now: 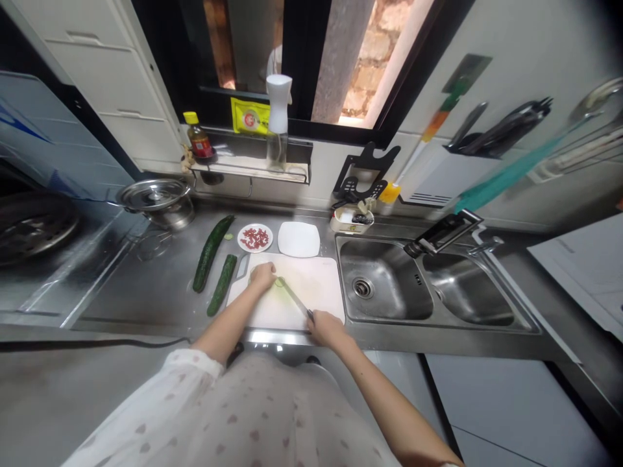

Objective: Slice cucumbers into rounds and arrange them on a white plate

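My right hand (329, 328) is wrapped around the handle of a kitchen knife (294, 299), whose blade slants up and left over the white cutting board (318, 282). At the blade's tip lies a thin pale-green cucumber slice (279, 282). Curled fingers of my left hand (263, 276) press down on the board, closed over a piece of cucumber that they mostly hide. Left of the board, a whole cucumber (213, 254) and a shorter cut cucumber (222, 285) lie on the steel counter. A small cucumber end (228, 237) rests beside them.
Behind the board stand a plate of chopped red pieces (255, 239) and a white square plate (298, 239). A double sink (384, 279) is on the right, a lidded steel pot (163, 202) at back left. A shelf (253, 167) carries a sauce bottle (198, 137) and a spray bottle (278, 120).
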{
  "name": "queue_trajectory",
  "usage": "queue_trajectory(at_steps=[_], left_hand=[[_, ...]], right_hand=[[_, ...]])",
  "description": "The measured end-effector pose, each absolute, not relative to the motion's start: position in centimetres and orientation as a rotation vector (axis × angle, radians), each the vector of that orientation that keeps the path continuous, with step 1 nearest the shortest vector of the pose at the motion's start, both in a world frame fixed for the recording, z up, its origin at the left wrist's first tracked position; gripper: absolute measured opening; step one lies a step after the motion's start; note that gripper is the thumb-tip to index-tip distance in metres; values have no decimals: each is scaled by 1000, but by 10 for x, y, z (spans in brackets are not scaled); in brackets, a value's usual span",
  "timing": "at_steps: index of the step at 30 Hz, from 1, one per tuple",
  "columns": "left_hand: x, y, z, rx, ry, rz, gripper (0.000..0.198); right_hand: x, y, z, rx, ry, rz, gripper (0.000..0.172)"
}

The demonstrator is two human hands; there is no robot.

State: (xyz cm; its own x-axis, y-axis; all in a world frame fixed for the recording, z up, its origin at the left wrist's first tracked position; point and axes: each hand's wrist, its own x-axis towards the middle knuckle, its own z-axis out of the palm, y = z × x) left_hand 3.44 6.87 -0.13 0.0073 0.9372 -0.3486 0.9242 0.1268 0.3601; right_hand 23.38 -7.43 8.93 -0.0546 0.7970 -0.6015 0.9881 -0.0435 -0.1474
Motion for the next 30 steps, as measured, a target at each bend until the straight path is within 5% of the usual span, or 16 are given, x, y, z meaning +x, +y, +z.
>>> queue_trajectory(at_steps=[30], left_hand=[[35, 68, 1, 1812, 1905, 10, 26]], right_hand=[[232, -66, 103, 1842, 1933, -785, 34]])
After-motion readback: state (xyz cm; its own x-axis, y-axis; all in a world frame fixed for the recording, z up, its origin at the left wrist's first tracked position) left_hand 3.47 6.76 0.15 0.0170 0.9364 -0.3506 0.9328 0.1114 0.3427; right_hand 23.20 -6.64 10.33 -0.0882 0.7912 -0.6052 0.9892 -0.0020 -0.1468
